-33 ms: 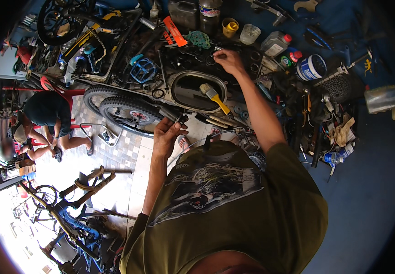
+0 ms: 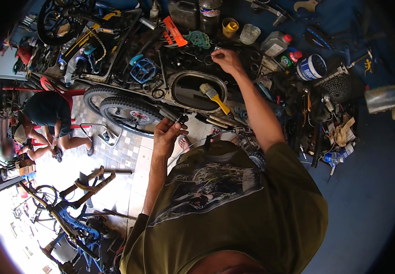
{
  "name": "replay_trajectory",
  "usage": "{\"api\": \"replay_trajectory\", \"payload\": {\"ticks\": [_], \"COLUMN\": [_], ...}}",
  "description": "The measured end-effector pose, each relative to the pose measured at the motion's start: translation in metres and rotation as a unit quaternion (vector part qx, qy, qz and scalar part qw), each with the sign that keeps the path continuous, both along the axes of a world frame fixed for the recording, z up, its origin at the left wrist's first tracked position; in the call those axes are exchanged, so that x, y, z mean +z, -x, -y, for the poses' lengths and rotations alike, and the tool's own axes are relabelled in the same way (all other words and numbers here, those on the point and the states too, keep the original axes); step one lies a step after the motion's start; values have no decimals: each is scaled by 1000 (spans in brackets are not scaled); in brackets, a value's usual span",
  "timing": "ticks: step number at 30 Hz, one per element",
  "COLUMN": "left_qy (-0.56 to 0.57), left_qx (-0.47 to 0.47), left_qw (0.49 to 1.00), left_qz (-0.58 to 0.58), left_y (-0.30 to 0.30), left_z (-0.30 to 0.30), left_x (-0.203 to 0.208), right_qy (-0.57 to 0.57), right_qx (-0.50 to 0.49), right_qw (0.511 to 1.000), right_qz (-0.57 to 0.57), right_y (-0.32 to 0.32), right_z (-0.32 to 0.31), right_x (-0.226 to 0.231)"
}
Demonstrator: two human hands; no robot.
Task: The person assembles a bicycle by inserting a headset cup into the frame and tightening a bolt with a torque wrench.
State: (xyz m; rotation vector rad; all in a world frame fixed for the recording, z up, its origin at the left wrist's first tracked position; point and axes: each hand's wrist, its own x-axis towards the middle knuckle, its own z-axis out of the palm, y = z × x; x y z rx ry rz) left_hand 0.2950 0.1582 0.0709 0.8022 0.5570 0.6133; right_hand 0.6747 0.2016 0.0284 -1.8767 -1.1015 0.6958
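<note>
My left hand [image 2: 166, 136] is closed, thumb against fingers, round a small dark part [image 2: 179, 119] whose kind I cannot make out. It is held just in front of the bench's near edge. My right hand [image 2: 227, 60] reaches over the back of the bench with its fingertips pinched together. Beside those fingertips lies a thin dark ring [image 2: 209, 60] among black small parts; what the pinch holds, if anything, is too small to tell. Between my hands stands an oval tray [image 2: 175, 93] with dark contents, and a yellow-handled paintbrush [image 2: 215, 97] rests across it.
A blue pedal [image 2: 143, 71], green chain [image 2: 198, 39] and orange-red package [image 2: 175, 31] lie left of my right hand. Bottles and a white tub [image 2: 311, 67] stand right. Bicycle wheels [image 2: 131, 112] lean below the bench. At left a person [image 2: 49, 109] sits bent over, near a blue bicycle frame [image 2: 71, 223].
My right hand has shifted very slightly left over the small parts. My left hand stays in place with the dark part.
</note>
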Motion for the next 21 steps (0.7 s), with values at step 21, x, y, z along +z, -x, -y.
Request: {"api": "replay_trajectory", "payload": {"ticks": [21], "left_qy": [15], "left_qx": [-35], "left_qw": [999], "left_qz": [-9], "left_y": [-26], "left_z": [-5], "left_x": [1], "right_qy": [-60], "right_qx": [-18], "right_qw": [998], "right_qz": [-32], "right_y": [83], "right_z": [141], "right_x": [22]}}
